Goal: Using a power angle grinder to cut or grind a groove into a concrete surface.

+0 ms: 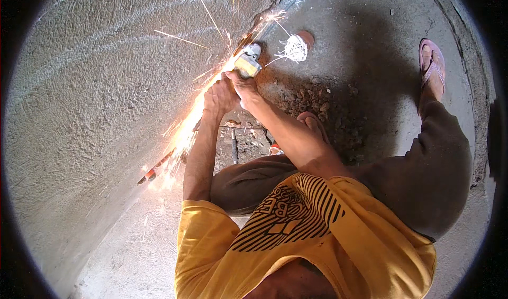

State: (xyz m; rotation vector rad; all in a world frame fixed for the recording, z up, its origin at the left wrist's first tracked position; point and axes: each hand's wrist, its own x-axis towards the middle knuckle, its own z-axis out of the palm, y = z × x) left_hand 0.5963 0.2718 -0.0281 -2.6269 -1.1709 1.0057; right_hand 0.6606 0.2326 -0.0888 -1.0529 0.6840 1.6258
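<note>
Both my hands are wrapped round a yellow and grey angle grinder (246,65), held low against the foot of the rough wall. My left hand (220,96) grips the body, its fingers curled. Beside it, my right hand (242,87) grips closer to the grey head, with the thumb along the top. Bright sparks (191,124) stream from the grinder along the wall's base, and some fly up ahead of it. The disc and the spot it touches are lost in the glare.
A white stringy bundle (295,48) lies against a reddish-brown round thing (306,38) right of the grinder. Broken rubble (312,100) covers the floor before my foot. A dark rod-like tool (234,146) lies between my arms. An orange-and-black piece (150,175) sits by the wall among sparks.
</note>
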